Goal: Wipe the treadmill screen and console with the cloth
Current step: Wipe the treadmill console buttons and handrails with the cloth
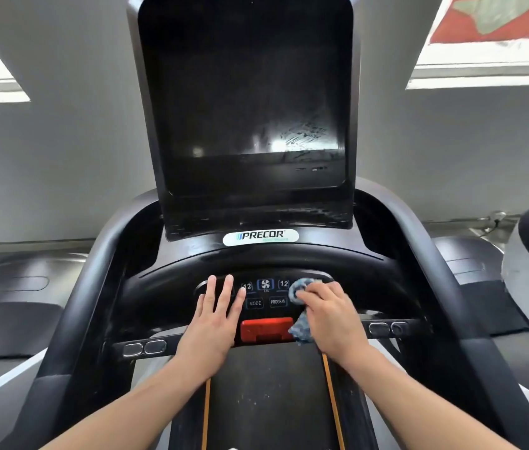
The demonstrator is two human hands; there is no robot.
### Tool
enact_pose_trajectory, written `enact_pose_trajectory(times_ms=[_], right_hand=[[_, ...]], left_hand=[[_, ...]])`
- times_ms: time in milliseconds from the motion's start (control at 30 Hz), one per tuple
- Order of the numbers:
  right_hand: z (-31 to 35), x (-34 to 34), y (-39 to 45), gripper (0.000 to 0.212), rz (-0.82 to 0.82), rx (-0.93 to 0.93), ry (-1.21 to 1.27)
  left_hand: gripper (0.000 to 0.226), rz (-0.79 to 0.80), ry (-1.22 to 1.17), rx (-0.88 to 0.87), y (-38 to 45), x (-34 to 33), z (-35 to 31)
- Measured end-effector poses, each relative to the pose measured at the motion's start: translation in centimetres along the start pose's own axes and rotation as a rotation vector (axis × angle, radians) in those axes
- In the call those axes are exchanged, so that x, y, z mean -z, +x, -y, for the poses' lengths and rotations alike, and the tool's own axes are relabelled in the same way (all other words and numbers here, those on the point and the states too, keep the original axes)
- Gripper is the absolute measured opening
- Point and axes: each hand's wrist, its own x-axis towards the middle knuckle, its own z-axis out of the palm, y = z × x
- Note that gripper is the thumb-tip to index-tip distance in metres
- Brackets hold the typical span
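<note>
Now my right hand (pixel 331 316) holds the bunched cloth (pixel 302 306) on the buttons, just right of the fan button (pixel 265 284). My left hand (pixel 214 316) rests flat and empty, left of it. I should rub gently so nothing gets pressed.

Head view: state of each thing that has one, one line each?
screen: off, dark, smears at lower right.
button panel: labels readable, right end covered by the cloth.
red stop button: uncovered, untouched.
cloth: bunched, pressed on the panel's right side.
right hand: closed on the cloth.
left hand: open, flat on the panel's left side, holding nothing.
</note>
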Motion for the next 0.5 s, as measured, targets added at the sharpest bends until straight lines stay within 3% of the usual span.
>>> enact_pose_trajectory(times_ms=[67, 300, 433, 500], right_hand=[[0.3, -1.1, -1.8, 0.032, 0.049, 0.043, -0.040], [0.9, -4.1, -10.3, 0.037, 0.268, -0.094, 0.044], [0.9, -0.9, -4.8, 0.046, 0.009, -0.153, 0.092], [0.8, -0.1, -2.2, 0.055, -0.024, -0.165, 0.040]], left_hand=[[0.119, 0.003, 0.004, -0.002, -0.1, 0.0, 0.0], [0.123, 0.014, -0.016, 0.000, -0.3, 0.2, 0.0], [0.122, 0.004, -0.003, 0.000, 0.0, 0.3, 0.0], [0.122, 0.005, -0.003, 0.004, -0.1, 0.1, -0.1]])
